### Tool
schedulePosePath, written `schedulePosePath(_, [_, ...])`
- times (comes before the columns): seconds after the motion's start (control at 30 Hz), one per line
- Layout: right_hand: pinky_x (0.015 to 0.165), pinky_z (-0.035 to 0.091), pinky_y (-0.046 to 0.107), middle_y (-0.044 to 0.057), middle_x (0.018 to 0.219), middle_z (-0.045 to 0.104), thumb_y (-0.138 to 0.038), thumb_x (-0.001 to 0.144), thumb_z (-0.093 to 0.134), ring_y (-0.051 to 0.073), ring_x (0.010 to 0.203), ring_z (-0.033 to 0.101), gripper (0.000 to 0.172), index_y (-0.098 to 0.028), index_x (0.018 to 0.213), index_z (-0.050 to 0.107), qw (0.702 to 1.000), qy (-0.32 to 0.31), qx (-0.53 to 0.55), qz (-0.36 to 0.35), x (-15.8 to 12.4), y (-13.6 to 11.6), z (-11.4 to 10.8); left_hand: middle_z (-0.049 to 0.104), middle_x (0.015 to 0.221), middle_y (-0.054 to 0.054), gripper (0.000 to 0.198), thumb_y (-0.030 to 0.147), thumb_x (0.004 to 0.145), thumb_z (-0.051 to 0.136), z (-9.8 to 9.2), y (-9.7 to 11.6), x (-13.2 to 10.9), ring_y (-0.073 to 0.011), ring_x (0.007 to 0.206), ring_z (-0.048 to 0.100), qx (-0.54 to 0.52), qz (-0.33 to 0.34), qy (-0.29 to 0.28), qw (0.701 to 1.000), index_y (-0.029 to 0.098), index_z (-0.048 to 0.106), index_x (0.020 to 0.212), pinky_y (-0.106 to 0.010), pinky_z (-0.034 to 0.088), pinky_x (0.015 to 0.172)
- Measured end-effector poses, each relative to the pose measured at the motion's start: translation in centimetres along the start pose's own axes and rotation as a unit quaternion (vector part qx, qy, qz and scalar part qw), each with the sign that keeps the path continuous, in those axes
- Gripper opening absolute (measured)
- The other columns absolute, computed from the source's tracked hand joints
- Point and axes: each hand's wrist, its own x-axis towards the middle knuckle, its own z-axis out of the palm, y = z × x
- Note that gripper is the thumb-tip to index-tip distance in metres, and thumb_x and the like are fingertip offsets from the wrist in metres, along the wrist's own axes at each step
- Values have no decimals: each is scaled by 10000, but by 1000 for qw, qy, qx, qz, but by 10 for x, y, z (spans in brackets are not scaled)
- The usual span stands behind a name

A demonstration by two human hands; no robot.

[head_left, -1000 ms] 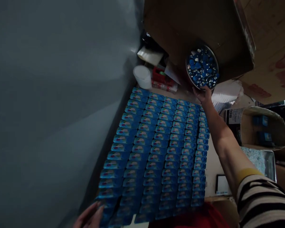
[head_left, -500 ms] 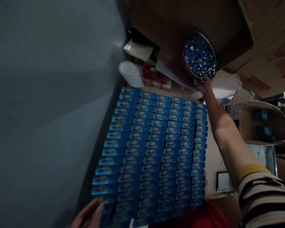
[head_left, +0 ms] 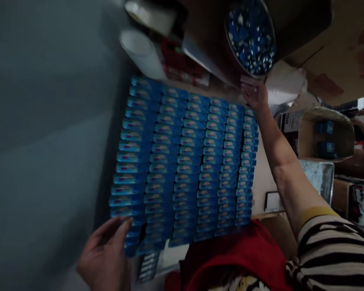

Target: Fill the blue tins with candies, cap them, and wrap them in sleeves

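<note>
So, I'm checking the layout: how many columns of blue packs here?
6, side by side: leftmost column, second, third, fourth, fifth and rightmost column. The left hand covers part of the leftmost; no whole column seems hidden.

On your right arm you wore a striped sleeve (head_left: pixel 330 250), its black and cream bands running around the arm, and it finished in a plain mustard-yellow cuff (head_left: pixel 317 214) well short of the wrist, leaving the forearm bare. Your right hand (head_left: pixel 255 95) and left hand (head_left: pixel 106 250) were bare too. Deep red cloth (head_left: pixel 239 250) spread across your front with a curved edge, and below it showed a patterned fabric (head_left: pixel 245 283) in black, white and yellow, its motif too dim to make out.
</note>
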Motion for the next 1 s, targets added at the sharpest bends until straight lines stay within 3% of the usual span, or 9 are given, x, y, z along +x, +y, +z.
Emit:
schedulePosePath(0.13, [947, 632, 315, -35, 1035, 793, -356, 1001, 700, 125, 982, 725, 245, -260, 1213, 628, 999, 8, -42, 3, -91, 8, -48, 819, 1052, -44, 585, 463, 521, 899, 9, 9, -1, -251, 1024, 779, -48, -1, -8, 999, 220, 821, 1047, -541, 553, 1198])
schedulePosePath(0.23, [711, 619, 228, -35, 948, 799, -339, 903, 749, 125, 806, 727, 273, -287, 1157, 663, 992, 105, -71, -1, -164, 13, -86, 820, 1057, -63, 599, 542, 554, 867, 2, 5, -12, -272, 1032, 762, 22, 5, -50, 998, 210, 823, 1051, -547, 566, 1154])
schedulePosePath(0.33, [615, 564, 194, -22, 846, 786, -283, 817, 742, 107, 689, 678, 292, -264, 1099, 670, 981, 181, -72, 12, -217, 30, -108, 829, 1068, -82, 603, 629, 583, 797, -9, -17, -36, -321, 1066, 765, 84, -1, -92, 992, 215, 812, 1020, -548, 576, 1126])
schedulePosePath(0.43, [634, 544, 214, -16, 815, 776, -281, 713, 782, 105, 663, 652, 368, -242, 1066, 687, 975, 197, -100, 31, -251, 62, -112, 840, 1122, -104, 595, 670, 620, 752, -11, -50, -75, -354, 1126, 777, 125, -16, -159, 979, 228, 802, 1015, -502, 617, 1062])
schedulePosePath(0.6, [794, 573, 347, -3, 850, 768, -469, 725, 800, 166, 752, 678, 426, -248, 1081, 723, 972, 92, -214, -43, -300, 117, -119, 846, 1189, -119, 556, 691, 730, 751, 16, -94, -165, -348, 1148, 792, 124, -9, -297, 947, 244, 795, 1058, -492, 610, 1080])
schedulePosePath(0.7, [791, 571, 365, -8, 812, 748, -538, 744, 800, 184, 754, 678, 417, -264, 1051, 731, 954, 1, -289, -74, -336, 128, -147, 849, 1155, -122, 520, 668, 764, 752, 29, -106, -223, -324, 1124, 796, 105, 20, -315, 943, 237, 783, 1051, -479, 600, 1099])
schedulePosePath(0.77, [775, 570, 339, -6, 846, 755, -547, 783, 795, 168, 761, 679, 401, -263, 1059, 737, 947, -39, -306, -92, -359, 127, -183, 842, 1160, -121, 493, 629, 803, 744, 29, -119, -257, -299, 1121, 787, 100, 45, -293, 950, 224, 784, 1080, -460, 589, 1111])
schedulePosePath(0.87, [746, 557, 283, -18, 879, 729, -506, 849, 807, 132, 766, 673, 376, -244, 1108, 729, 940, -36, -317, -119, -394, 119, -260, 828, 1138, -110, 454, 596, 875, 693, 14, -155, -300, -263, 1070, 783, 81, 68, -214, 971, 209, 777, 1095, -432, 601, 1069])
schedulePosePath(1.0, [742, 553, 274, -29, 852, 705, -361, 848, 840, 122, 747, 666, 284, -216, 1070, 737, 941, 91, -311, -97, -461, 101, -374, 793, 981, -77, 336, 503, 883, 678, -18, -205, -342, -198, 920, 770, 38, 21, -103, 994, 184, 733, 972, -374, 627, 983])
